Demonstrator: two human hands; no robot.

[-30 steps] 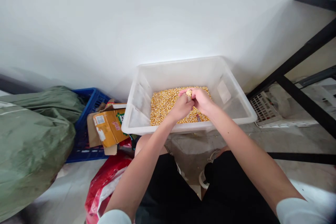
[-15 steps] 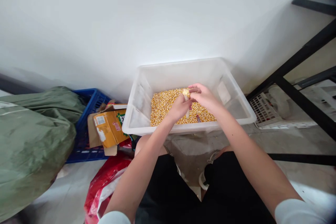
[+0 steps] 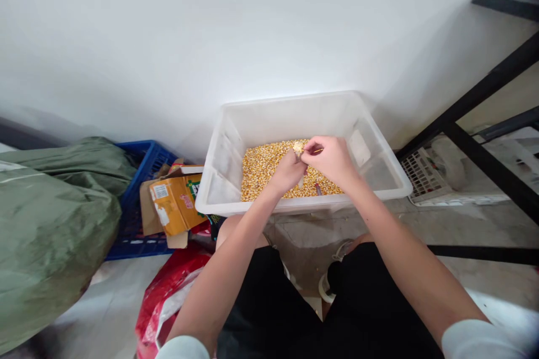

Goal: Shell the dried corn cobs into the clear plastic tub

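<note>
My left hand [image 3: 288,172] is closed around a pale corn cob [image 3: 298,147], held over the kernels. Yellowish-white kernels show at the cob's upper end, and its whitish lower part pokes out below my fingers. My right hand [image 3: 330,160] has its fingers curled and pinched against the upper end of the cob; the fingertips are partly hidden. Loose yellow corn kernels [image 3: 263,171] cover the bottom of a translucent white plastic bin [image 3: 290,98]. Near the bin's front wall, a small dark purplish piece [image 3: 318,189] lies among the kernels.
Left of the bin are an orange cardboard box [image 3: 179,205], a blue crate [image 3: 141,176], a large green cloth bundle [image 3: 54,224] and a red plastic bag [image 3: 162,291]. A black metal frame [image 3: 475,87] and a white basket [image 3: 423,174] stand to the right. Behind rises a white wall [image 3: 252,22].
The spread fingers of my right hand have curled in and pinched at the cob's upper end. My left hand has kept its place around the cob.
</note>
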